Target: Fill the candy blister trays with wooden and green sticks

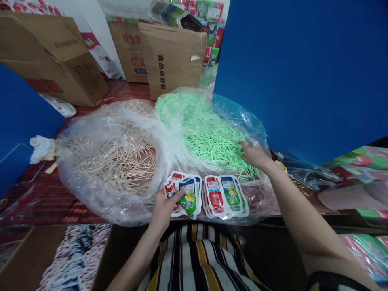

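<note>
My left hand (165, 208) grips a bent candy packet (189, 196) with red Cola and green-blue Sprite halves, thumb pressed on its front. Behind it are more packets of the same kind, partly covered. Just right of it, a fanned stack of these packets (226, 196) lies at the table's front edge. My right hand (253, 155) reaches to the right side of a heap of thin green sticks (212, 145), its fingers apart at the sticks. Part of those fingers is hidden, and no stick shows clearly in them. The green sticks lie in an opened clear plastic bag (176, 141).
Left of the green heap, beige sticks (133, 161) fill another clear bag. Cardboard boxes (176, 56) stand at the back. Blue panels (303, 72) flank the table. Below the front left edge, an open box (27, 254) holds packed packets. Printed bags (363, 161) lie at right.
</note>
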{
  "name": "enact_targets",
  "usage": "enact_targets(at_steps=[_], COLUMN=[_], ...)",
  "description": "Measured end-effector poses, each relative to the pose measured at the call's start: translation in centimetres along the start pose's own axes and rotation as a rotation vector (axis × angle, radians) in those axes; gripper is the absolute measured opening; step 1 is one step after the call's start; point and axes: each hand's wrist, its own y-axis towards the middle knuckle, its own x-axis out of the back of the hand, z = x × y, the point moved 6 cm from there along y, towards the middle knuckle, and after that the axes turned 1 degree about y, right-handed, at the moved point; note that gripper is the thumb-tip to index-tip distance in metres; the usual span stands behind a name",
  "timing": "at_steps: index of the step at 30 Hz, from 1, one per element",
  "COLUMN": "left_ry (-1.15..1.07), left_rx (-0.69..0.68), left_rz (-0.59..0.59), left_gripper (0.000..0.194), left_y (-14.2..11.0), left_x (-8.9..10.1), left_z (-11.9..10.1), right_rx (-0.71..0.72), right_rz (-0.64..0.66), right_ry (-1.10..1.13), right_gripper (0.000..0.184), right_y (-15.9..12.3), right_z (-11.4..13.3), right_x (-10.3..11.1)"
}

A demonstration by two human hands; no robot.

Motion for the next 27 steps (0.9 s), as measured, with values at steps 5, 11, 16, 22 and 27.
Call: enact_targets(at_steps=[5, 11, 16, 22, 27], left_ry=[-0.006, 0.021, 0.01, 0.023, 0.018], left_rx=[-0.012, -0.023, -0.013, -0.018, -0.005], left_rz=[-0.004, 0.01, 0.01, 0.011, 0.002], left_gripper=[0.038, 0.038, 0.038, 0.035, 0.034], left_y=[0.0, 0.0, -0.1, -0.2, -0.2], left_x=[0.0, -0.3, -0.1, -0.2, -0.4], left_z=[-0.1, 0.1, 0.3, -0.1, -0.1], right_rx=[-0.116, -0.17, -0.194, -0.144, -0.098], right_rz=[0.004, 0.067, 0.077, -0.004, -0.085], right_ry=[-0.118, -0.215, -0.115, 0.011, 0.134], right_gripper=[0.048, 0.05, 0.037, 0.033, 0.013], right_y=[-0.8, 0.2, 1.6, 1.3, 0.9], right_z=[0.5, 2.8, 2.2, 1.6, 1.8], right_x=[-0.2, -1.2, -1.4, -1.1, -1.4])
